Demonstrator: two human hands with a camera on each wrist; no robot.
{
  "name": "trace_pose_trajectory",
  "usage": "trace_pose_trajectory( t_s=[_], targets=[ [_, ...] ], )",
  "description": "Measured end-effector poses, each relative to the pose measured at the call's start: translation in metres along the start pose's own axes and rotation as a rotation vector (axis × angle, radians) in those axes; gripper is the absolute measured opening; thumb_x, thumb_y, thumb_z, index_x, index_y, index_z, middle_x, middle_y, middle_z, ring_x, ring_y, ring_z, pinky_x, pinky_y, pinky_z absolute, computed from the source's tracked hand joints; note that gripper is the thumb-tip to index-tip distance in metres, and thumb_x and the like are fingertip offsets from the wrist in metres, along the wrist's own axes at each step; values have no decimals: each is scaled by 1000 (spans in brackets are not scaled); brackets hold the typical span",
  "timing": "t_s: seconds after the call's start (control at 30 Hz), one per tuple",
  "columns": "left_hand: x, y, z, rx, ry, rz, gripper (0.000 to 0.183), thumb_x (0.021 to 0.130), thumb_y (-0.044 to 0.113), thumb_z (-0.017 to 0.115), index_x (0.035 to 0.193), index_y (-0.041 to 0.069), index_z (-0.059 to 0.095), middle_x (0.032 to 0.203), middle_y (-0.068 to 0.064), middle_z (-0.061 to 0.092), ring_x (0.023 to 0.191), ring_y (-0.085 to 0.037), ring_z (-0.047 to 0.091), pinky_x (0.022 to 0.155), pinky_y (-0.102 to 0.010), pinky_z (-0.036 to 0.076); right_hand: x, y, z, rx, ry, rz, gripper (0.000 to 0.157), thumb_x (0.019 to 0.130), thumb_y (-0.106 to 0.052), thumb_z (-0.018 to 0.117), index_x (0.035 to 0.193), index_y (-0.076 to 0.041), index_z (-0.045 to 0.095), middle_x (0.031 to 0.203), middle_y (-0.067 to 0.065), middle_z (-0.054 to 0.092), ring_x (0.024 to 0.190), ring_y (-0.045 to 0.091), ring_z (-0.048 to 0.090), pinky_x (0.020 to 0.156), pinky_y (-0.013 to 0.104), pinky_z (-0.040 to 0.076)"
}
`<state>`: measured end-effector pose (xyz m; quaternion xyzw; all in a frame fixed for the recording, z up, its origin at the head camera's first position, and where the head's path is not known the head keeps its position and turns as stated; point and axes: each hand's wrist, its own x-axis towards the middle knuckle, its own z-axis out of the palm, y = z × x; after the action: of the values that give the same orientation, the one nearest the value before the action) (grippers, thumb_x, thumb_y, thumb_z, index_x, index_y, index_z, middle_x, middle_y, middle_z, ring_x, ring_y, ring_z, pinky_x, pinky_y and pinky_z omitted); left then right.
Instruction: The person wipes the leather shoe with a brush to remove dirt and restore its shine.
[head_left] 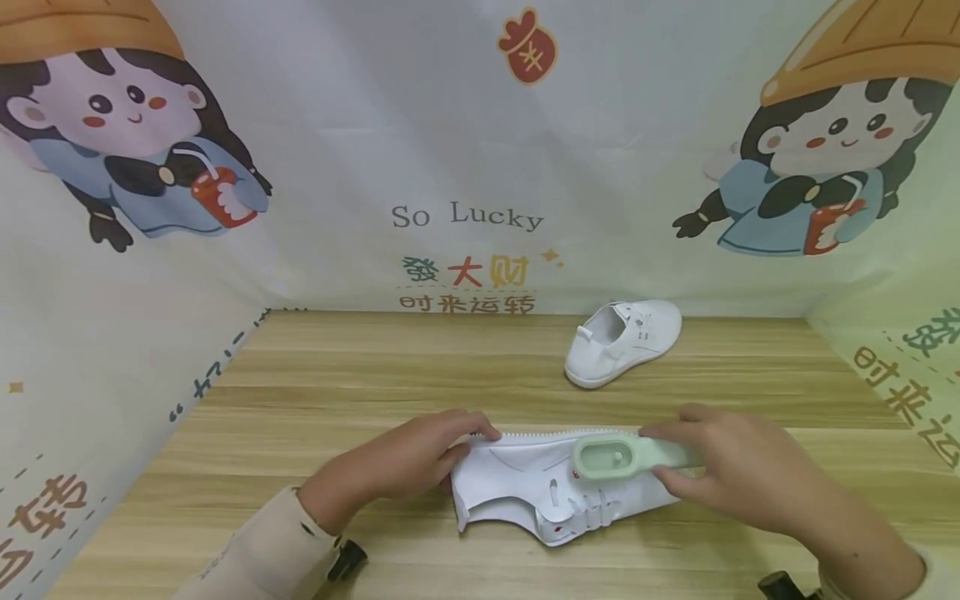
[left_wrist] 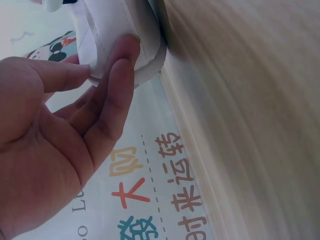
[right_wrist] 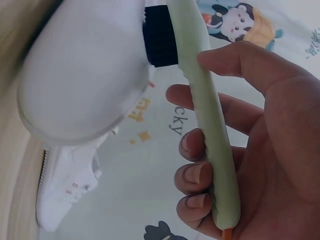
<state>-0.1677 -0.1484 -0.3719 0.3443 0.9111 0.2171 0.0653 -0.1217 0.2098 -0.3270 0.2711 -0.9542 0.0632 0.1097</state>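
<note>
A white lace-up shoe (head_left: 510, 475) lies on its side on the wooden table, its opening towards me and its toe to the right. My left hand (head_left: 408, 457) holds it at the heel, thumb on one face and fingers on the other in the left wrist view. In my right hand (head_left: 738, 471) is a light green brush (head_left: 611, 457), gripped by its handle. Dark bristles (right_wrist: 161, 36) touch the shoe's side in the right wrist view. From above, the brush head hides the bristles and part of the upper.
A second white shoe (head_left: 641, 342) stands upright near the back of the table (head_left: 360, 358), right of centre. Printed cloth (head_left: 337, 150) with cartoon figures and lettering walls the table at the back and both sides.
</note>
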Motion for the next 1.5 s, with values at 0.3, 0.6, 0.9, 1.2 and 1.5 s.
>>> trace_pose_trajectory(
  t_s=[0.3, 0.6, 0.9, 1.2, 1.5],
  targets=[
    [0, -2, 1, 1, 10, 5, 29, 103, 5, 49, 126, 20, 61, 132, 0, 63, 131, -18, 54, 109, -41, 44, -1, 6, -6, 25, -37, 21, 34, 84, -42, 76, 114, -24, 76, 106, 3, 73, 78, 10, 62, 61, 34, 51],
    [1, -2, 2, 1, 8, 8, 29, 103, 6, 50, 126, 20, 60, 133, 0, 63, 132, -18, 54, 109, -41, 44, 1, -4, 7, 40, -9, -36, 34, 87, -40, 75, 118, -26, 73, 96, -3, 68, 71, 5, 55, 61, 28, 48],
    [1, 0, 0, -2, -1, 0, 28, 103, 6, 50, 125, 21, 60, 133, 0, 63, 131, -19, 54, 109, -41, 45, 5, -16, 25, 5, 90, -153, 37, 86, -35, 77, 121, -27, 72, 86, -8, 59, 63, -1, 42, 56, 20, 39],
    [0, 1, -1, -3, 0, -6, 29, 103, 6, 50, 125, 20, 61, 132, 0, 63, 130, -19, 55, 108, -41, 45, 10, -28, 40, -11, 146, -186, 40, 85, -38, 78, 122, -27, 72, 83, -9, 54, 61, -3, 39, 53, 17, 35],
    [0, 0, 0, 4, 6, 1, 29, 102, 5, 51, 125, 21, 61, 131, 0, 64, 130, -18, 55, 109, -40, 45, 8, -23, 35, -20, 151, -173, 37, 84, -39, 79, 119, -28, 73, 78, -11, 53, 59, -3, 37, 51, 17, 33]
  ],
)
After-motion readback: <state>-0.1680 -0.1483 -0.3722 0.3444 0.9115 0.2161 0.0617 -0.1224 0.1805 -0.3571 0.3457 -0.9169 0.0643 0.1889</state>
